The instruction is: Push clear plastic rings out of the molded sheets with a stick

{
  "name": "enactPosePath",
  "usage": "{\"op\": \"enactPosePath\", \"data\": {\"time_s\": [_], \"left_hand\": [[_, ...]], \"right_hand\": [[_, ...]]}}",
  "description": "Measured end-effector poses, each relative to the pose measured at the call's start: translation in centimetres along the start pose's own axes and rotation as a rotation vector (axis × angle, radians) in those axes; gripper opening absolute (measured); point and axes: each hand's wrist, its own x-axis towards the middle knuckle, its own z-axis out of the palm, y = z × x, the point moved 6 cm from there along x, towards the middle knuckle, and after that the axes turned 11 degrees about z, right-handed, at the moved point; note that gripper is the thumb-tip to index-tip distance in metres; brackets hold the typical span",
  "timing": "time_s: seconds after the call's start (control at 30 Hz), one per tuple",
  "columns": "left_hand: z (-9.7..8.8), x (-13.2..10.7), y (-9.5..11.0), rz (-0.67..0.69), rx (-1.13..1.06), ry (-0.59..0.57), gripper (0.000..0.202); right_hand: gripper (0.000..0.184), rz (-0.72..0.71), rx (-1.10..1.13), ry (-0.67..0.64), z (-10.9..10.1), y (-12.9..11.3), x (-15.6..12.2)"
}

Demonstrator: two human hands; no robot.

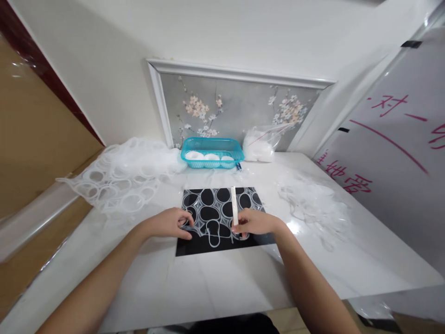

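On the white table lies a black mat (194,247), with a whitish translucent sheet of round holes (199,204) spread over it. A loose ring-shaped strip (214,245) of the same material curls at the sheet's near edge. My left hand (172,223) rests at the sheet's left side, thumb and fingers apart with nothing visible between them. At the right, my right hand (252,221) is closed around a narrow, flat cream-white tool (234,204), which points away from me. Its lower end is hidden by my fingers, so its kind cannot be made out.
A turquoise plastic basket (212,141) holding white round pieces stands against the wall, beside a clear bag (260,147) of white material. More perforated sheets (128,176) are heaped at left. Translucent scraps (314,204) lie at right, near a whiteboard (392,139).
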Motion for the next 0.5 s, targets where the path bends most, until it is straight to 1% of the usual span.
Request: {"op": "enactPosePath", "data": {"time_s": [0.07,0.17,0.23,0.27,0.33,0.4,0.43,0.5], "left_hand": [[0.0,0.0,0.4,0.004,0.026,0.012,0.025],[0.4,0.1,1.0,0.007,0.072,0.036,0.012],[0.7,0.1,1.3,0.01,0.085,0.057,0.009],[0.8,0.0,1.4,0.013,0.079,0.06,0.009],[0.9,-0.2,1.7,0.025,0.034,0.032,0.008],[0.8,-0.5,1.8,0.049,-0.044,-0.032,0.009],[0.6,-0.7,1.7,0.062,-0.083,-0.065,0.009],[0.1,-1.0,1.6,0.081,-0.14,-0.106,0.013]], "right_hand": [[0.02,-0.027,0.005,-0.009,-0.1,-0.2,-0.1],[0.026,-0.113,0.045,-0.062,-0.2,-0.7,-0.3],[0.029,-0.16,0.117,-0.094,-0.5,-1.0,-0.5],[0.029,-0.177,0.163,-0.09,-0.8,-1.0,-0.6],[0.029,-0.199,0.261,-0.033,-1.7,-1.0,-0.7],[0.029,-0.206,0.33,0.022,-2.5,-0.8,-1.0],[0.029,-0.198,0.337,0.027,-2.7,-0.5,-1.0],[0.03,-0.162,0.27,-0.017,-2.5,0.0,-1.1]]}}
